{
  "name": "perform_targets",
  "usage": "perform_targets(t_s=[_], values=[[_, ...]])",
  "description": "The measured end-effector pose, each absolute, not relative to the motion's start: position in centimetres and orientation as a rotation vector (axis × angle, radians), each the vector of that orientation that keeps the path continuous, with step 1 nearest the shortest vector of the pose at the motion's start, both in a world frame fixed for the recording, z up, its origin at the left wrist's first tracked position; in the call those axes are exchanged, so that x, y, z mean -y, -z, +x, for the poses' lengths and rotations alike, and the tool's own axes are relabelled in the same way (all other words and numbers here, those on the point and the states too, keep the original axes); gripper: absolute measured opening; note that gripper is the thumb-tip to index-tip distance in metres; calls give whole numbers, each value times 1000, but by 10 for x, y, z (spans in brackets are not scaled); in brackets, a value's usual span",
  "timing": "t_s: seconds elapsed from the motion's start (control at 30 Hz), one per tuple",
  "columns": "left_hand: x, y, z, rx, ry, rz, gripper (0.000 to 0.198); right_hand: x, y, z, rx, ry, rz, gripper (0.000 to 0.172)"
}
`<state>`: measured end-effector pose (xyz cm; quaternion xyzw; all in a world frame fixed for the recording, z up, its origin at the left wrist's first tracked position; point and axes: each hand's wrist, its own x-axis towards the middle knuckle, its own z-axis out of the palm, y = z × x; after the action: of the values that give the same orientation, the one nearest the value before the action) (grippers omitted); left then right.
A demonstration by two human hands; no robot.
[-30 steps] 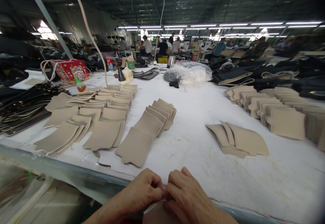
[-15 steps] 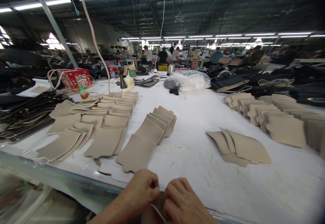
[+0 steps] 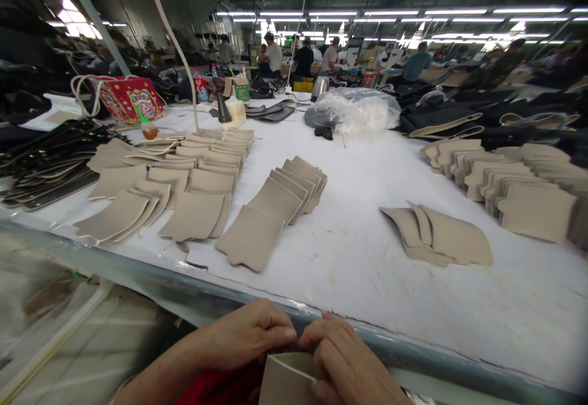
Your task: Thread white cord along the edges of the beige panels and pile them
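Beige panel (image 3: 285, 382) now folded, held by left hand (image 3: 243, 337) and right hand (image 3: 342, 359)

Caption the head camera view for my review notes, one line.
Left hand and right hand pinch a folded beige panel at the table edge, with stacked cut pieces beyond.
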<state>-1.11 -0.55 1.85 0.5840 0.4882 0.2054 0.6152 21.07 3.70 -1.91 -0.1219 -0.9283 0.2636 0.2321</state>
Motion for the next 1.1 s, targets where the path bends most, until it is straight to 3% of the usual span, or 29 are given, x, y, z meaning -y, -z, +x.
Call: perform_targets(t_s=[0.07, 0.27, 0.83, 0.97, 1.1], values=[[15, -23, -16, -1160, -510, 1362, 34, -33, 21, 213, 2554, -782, -412, 27], [36, -27, -17, -1389, -387, 1352, 9, -35, 12, 204, 2639, -900, -557, 26], [35, -24, -6, -1367, -435, 1308, 26, -37, -16, 207, 2719, -1214, -724, 20], [29, -27, 1, -1354, -440, 1414, 19, -37, -16, 205, 2725, -1221, -704, 23], [27, -22, 6, -1292, -465, 1628, 27, -39, -23, 209, 2667, -1260, -701, 21]])
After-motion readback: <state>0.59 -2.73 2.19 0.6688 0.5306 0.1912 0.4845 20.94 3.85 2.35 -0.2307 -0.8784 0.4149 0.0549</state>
